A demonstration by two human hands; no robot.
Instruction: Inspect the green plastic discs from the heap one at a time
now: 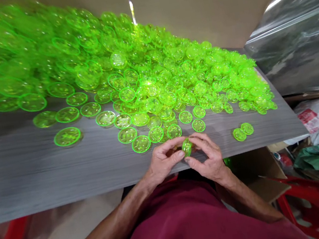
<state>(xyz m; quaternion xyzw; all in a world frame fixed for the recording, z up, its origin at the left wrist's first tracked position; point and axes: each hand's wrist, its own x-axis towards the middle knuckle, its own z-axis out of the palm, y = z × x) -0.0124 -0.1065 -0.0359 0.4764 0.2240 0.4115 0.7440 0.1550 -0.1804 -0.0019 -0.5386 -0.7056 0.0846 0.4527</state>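
Head view, sole source: note the translucent green piece [186, 147] held nearly edge-on between both hands, just above the front part of the gray tabletop [100, 166] and closer to the body than the heap of green discs [152, 76]. Read the grip as follows: left hand [164, 160] curled in from one side, right hand [207, 156] from the other, fingers and thumbs closed to the width of the piece, with contact at the fingertips. Observe the dark line down the piece, probably a seam between two halves; impossible to tell from this angle whether fully joined. For sound handling, support the rim with fingertips rather than palms. Set thumbs opposite forefingers, check alignment along the seam before applying force, and press evenly from both sides; avoid twisting, at the risk of skewing the edges or cracking thin plastic. Work over the tabletop, not beyond its front edge, to guard against a drop toward the open cardboard box [268, 166] below. Leave the pair of touching discs [243, 131] at right, well apart from the working area.
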